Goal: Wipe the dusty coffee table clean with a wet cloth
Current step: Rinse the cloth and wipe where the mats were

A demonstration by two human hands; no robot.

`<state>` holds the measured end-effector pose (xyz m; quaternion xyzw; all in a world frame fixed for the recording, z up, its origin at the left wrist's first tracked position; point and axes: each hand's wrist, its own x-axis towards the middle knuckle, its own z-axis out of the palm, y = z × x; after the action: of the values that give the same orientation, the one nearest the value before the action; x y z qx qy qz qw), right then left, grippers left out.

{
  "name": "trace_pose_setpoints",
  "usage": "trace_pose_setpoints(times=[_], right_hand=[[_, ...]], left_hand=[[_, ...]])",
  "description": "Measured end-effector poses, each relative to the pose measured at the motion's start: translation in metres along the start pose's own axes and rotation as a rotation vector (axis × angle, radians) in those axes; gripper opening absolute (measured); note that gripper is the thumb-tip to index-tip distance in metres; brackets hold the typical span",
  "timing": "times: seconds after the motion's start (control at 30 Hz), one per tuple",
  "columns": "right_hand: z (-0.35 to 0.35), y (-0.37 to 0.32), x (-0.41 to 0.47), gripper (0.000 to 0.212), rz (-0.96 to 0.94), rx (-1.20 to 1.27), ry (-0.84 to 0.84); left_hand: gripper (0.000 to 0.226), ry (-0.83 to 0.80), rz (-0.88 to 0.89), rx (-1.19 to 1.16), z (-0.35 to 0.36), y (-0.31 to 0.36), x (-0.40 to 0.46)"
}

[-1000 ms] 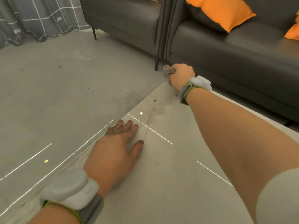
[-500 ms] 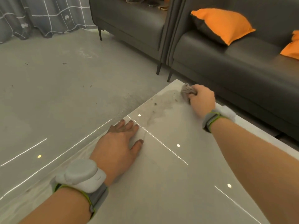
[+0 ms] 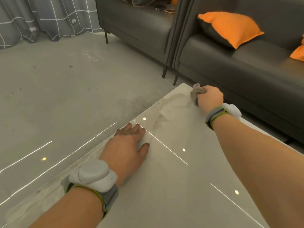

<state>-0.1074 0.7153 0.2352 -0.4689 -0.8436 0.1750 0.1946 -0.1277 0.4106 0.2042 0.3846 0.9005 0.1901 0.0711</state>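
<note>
A: Where does the cloth [image 3: 197, 91] sit at this moment?

B: Bunched in the right hand [image 3: 209, 100], upper right of centre in the frame, pressed onto the far corner of the counter [image 3: 189, 186]. The fingers curl tightly round it, so it works as a wad and not a flat sheet, probably to put more pressure on the grime.

A: And the left hand [image 3: 127, 145]?

B: It lies flat at the counter's left edge, middle of the frame, fingers straight and spread, holding nothing. It looks like a brace, so the person can lean and reach across the surface.

A: Is the dirt gone?

B: Not yet. A grey smear [image 3: 166, 111] runs between the two hands, from the far corner down toward the left fingertips. The nearer surface, lower right, shines and shows ceiling lights.

A: What differs from half a second ago?

B: Little. The right hand holds the cloth at nearly the same corner spot, after having drawn back from the very tip where it was a second ago. The left hand has not shifted. The sofa [image 3: 246, 68] with its orange cushion [image 3: 230, 27] fills the upper right as before.
</note>
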Motion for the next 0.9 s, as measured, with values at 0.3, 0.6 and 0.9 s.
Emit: trace_pose_setpoints(times=[0.3,0.6,0.9], right_hand=[[0.011,-0.011,-0.004,0.017,-0.298,0.133,-0.200],[0.041,-0.041,-0.061,0.036,-0.480,0.136,-0.135],[0.017,-0.037,-0.031,0.028,-0.155,-0.120,-0.076]], left_hand=[[0.052,0.001,0.014,-0.010,0.003,-0.001,-0.001],[0.052,0.023,0.006,-0.029,0.004,-0.002,-0.001],[0.051,0.052,0.015,-0.050,0.008,-0.001,-0.001]])
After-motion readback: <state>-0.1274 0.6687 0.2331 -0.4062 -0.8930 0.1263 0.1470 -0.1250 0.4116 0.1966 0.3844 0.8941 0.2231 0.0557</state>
